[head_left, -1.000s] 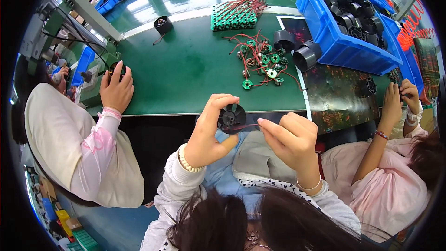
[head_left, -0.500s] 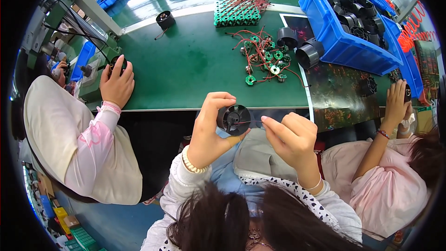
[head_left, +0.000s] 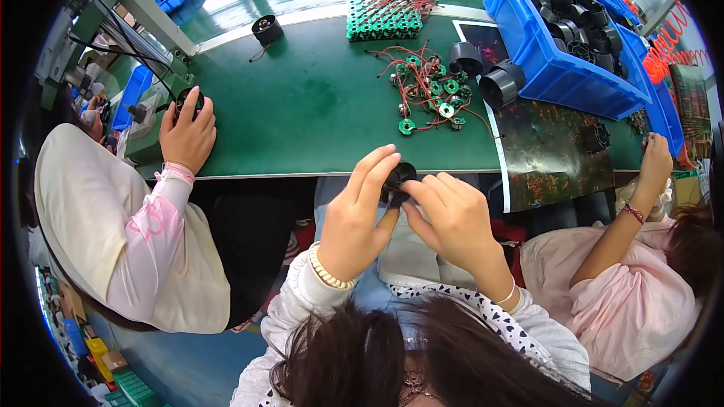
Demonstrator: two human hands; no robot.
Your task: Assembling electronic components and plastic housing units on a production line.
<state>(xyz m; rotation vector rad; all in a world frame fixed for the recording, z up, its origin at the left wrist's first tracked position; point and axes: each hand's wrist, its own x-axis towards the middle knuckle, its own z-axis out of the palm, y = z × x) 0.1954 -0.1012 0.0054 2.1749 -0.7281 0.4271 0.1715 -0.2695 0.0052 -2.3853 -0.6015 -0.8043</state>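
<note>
Just off the table's near edge, my left hand (head_left: 353,222) is closed around a black round plastic housing (head_left: 402,172), which is tilted and partly hidden by the fingers. My right hand (head_left: 458,218) has its thumb and fingertips pressed together at the housing's right side, touching it. Whatever lies between those fingertips is hidden. Beyond my hands, small motors (head_left: 436,90) with round green boards and red and dark wires lie in a loose pile on the green table (head_left: 302,120).
A neat block of green-topped parts with wires (head_left: 385,26) stands at the back. Black housings (head_left: 501,84) sit beside a blue bin (head_left: 596,87) full of more. Another wired housing (head_left: 266,29) is at the far left. Co-workers' hands (head_left: 187,132) are at both sides, and a dark printed sheet (head_left: 554,154) lies right.
My right hand has moved left from pulling a thin wire out to the side, and its fingertips now meet the housing. My left hand has turned the housing and shifted right.
</note>
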